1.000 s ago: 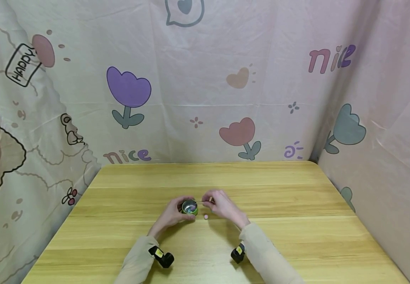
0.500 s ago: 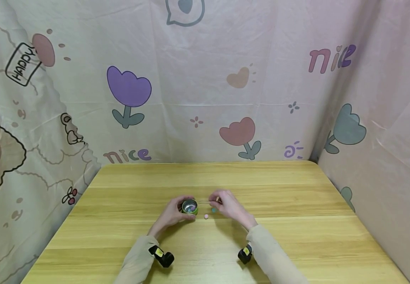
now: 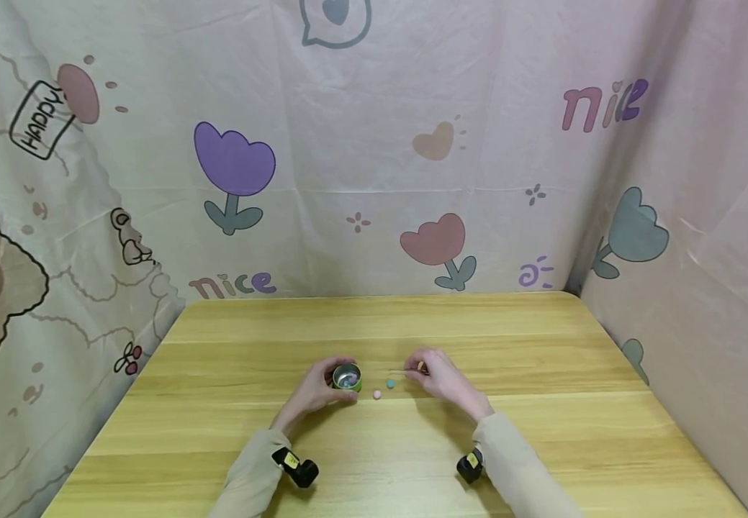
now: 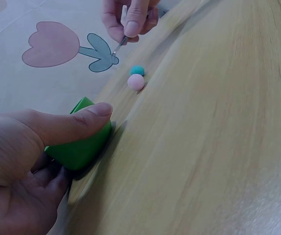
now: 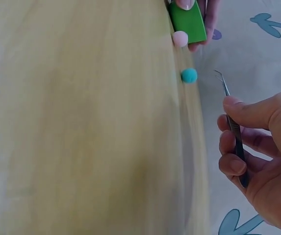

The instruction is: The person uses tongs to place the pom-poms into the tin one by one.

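Note:
My left hand (image 3: 312,388) holds a small green cup (image 4: 84,147) standing on the table, thumb on the near side and fingers around the far side. In the head view its metallic inside shows some small bluish and purple things, too small to make out. To the right, my right hand (image 3: 443,380) pinches dark metal tweezers (image 5: 235,132) between thumb and fingers. Their bent tips point left, with nothing between them. On the table between the hands lie a pink ball (image 5: 180,38), nearer the cup, and a turquoise ball (image 5: 189,75), nearer the tweezers.
The wooden table (image 3: 250,338) reaches back to a patterned cloth (image 3: 374,144) that hangs behind it and along both sides. Each sleeve carries a black wrist camera, one on the left (image 3: 294,467) and one on the right (image 3: 470,465).
My right hand has moved right with the tweezers, away from the cup. The turquoise ball, not visible on the table a second ago, now lies there. The left hand has stayed at the cup.

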A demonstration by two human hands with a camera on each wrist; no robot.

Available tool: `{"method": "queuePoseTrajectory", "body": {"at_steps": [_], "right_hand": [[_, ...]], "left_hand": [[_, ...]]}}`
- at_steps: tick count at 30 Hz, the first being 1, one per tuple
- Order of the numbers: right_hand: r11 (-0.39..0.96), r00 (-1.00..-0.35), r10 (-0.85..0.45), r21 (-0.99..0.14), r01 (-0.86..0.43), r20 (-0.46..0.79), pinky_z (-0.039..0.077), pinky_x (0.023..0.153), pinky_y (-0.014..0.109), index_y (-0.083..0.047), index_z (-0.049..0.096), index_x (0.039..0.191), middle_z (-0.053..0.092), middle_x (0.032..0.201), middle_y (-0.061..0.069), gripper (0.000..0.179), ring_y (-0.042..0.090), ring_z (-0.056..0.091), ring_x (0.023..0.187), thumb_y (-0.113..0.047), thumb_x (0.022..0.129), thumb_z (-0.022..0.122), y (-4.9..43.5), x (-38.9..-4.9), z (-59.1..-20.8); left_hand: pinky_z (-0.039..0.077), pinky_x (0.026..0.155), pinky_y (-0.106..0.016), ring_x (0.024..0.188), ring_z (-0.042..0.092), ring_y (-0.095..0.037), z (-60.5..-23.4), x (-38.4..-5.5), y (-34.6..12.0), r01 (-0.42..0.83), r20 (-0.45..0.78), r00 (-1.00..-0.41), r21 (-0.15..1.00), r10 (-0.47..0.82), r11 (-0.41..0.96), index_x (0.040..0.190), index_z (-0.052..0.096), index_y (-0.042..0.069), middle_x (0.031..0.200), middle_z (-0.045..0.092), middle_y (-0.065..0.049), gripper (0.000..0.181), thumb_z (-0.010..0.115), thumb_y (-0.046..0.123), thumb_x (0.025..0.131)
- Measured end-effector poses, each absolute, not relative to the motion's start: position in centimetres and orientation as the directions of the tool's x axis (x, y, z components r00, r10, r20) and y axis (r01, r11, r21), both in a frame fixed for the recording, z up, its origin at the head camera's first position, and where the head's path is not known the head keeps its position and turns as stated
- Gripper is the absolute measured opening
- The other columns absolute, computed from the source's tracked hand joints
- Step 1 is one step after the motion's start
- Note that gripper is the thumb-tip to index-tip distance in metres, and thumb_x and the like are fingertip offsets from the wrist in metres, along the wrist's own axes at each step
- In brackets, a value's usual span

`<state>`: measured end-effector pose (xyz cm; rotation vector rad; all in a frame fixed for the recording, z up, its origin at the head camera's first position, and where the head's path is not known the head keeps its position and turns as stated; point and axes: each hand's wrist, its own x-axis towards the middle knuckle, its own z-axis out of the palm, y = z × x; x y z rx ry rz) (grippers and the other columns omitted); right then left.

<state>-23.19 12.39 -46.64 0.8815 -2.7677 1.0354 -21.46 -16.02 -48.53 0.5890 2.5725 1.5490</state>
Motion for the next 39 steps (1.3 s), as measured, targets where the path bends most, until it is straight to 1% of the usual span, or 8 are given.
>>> {"method": "queuePoseTrajectory", "body": {"at_steps": [7,10,16,26,33,39], "right_hand": [[0.606,-0.833,-0.521,-0.606,-0.515,0.187,0.054,0.067,0.016,-0.002,0.074,0.096,0.073,0.09,0.006,0.007,0.009,0.063,0.078,-0.003,0.091,0.069,12.61,-23.13,-46.91],[0.601,-0.83,-0.531,-0.614,-0.512,0.173,0.054,0.066,0.016,-0.002,0.073,0.095,0.073,0.09,0.006,0.006,0.008,0.062,0.077,-0.004,0.092,0.069,12.7,-23.1,-47.0],[0.617,-0.836,-0.532,-0.613,-0.493,0.137,0.054,0.067,0.016,-0.004,0.073,0.095,0.072,0.09,0.004,0.005,0.008,0.062,0.078,-0.004,0.092,0.069,12.78,-23.05,-47.16],[0.623,-0.839,-0.526,-0.609,-0.491,0.138,0.052,0.065,0.017,-0.003,0.073,0.093,0.072,0.088,0.003,0.005,0.007,0.06,0.076,-0.006,0.093,0.068,12.69,-23.03,-47.24],[0.63,-0.843,-0.519,-0.604,-0.489,0.141,0.052,0.065,0.017,-0.003,0.073,0.093,0.072,0.088,0.003,0.004,0.007,0.059,0.075,-0.005,0.091,0.07,12.6,-22.99,-47.2],[0.641,-0.848,-0.514,-0.6,-0.479,0.128,0.051,0.064,0.017,-0.003,0.072,0.092,0.072,0.088,0.002,0.004,0.008,0.059,0.076,-0.006,0.092,0.07,12.46,-23.0,-47.24]], "left_hand": [[0.052,0.102,-0.055,0.114,0.064,-0.04,-48.42,-21.29,-15.98,0.279,0.127,-0.925,0.866,0.359,0.414,0.132,0.057,-0.007,0.124,0.065,-0.027,0.067,0.087,0.004,0.073],[0.052,0.102,-0.055,0.114,0.064,-0.04,-48.45,-21.33,-16.02,0.279,0.127,-0.926,0.866,0.356,0.416,0.132,0.057,-0.006,0.124,0.066,-0.026,0.067,0.087,0.004,0.074],[0.052,0.103,-0.056,0.114,0.064,-0.04,-48.39,-21.31,-16.06,0.277,0.126,-0.926,0.866,0.355,0.416,0.132,0.057,-0.006,0.124,0.066,-0.026,0.066,0.086,0.005,0.074],[0.05,0.104,-0.057,0.115,0.063,-0.041,-48.23,-21.19,-15.97,0.27,0.123,-0.928,0.873,0.353,0.406,0.133,0.056,-0.007,0.125,0.065,-0.027,0.067,0.087,0.005,0.074],[0.05,0.105,-0.057,0.117,0.063,-0.042,-48.21,-21.14,-15.93,0.265,0.121,-0.928,0.879,0.352,0.396,0.133,0.056,-0.007,0.125,0.065,-0.027,0.067,0.086,0.003,0.074],[0.05,0.104,-0.057,0.116,0.063,-0.041,-48.28,-21.16,-15.94,0.262,0.118,-0.929,0.879,0.35,0.398,0.133,0.056,-0.007,0.125,0.065,-0.027,0.067,0.086,0.004,0.074]]}}
